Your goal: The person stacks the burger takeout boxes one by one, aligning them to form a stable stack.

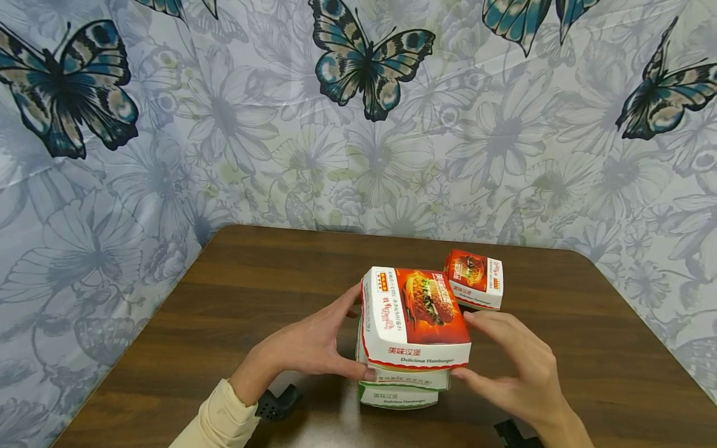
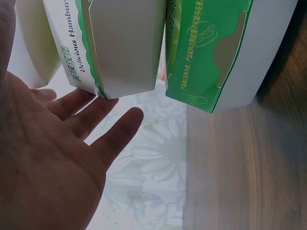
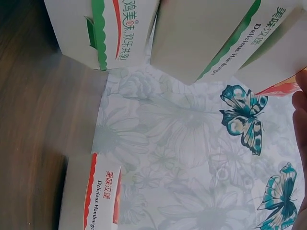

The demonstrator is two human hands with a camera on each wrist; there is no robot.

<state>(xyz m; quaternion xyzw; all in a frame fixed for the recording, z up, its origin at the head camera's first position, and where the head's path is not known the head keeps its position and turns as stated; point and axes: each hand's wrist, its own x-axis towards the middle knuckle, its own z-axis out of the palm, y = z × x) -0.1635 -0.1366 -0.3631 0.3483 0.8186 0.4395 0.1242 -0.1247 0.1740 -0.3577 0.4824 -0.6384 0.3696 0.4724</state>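
Three hamburger boxes stand stacked near the front of the table: a red box [image 1: 428,305] on top, a green and white box [image 1: 411,378] in the middle, another green and white box [image 1: 399,397] at the bottom. My left hand [image 1: 310,345] lies along the stack's left side, its thumb at the front of the middle box. In the left wrist view its fingers [image 2: 117,136] are spread and fairly straight, some against a box edge. My right hand [image 1: 518,373] is at the right side, index fingertip at the red box's edge and thumb low beside the middle box.
A smaller-looking red hamburger box [image 1: 475,279] sits behind the stack to the right. The brown wooden table [image 1: 269,267] ends at a wall hanging [image 1: 386,162] printed with flowers and butterflies. A dark strap device [image 1: 278,403] is on the left wrist.
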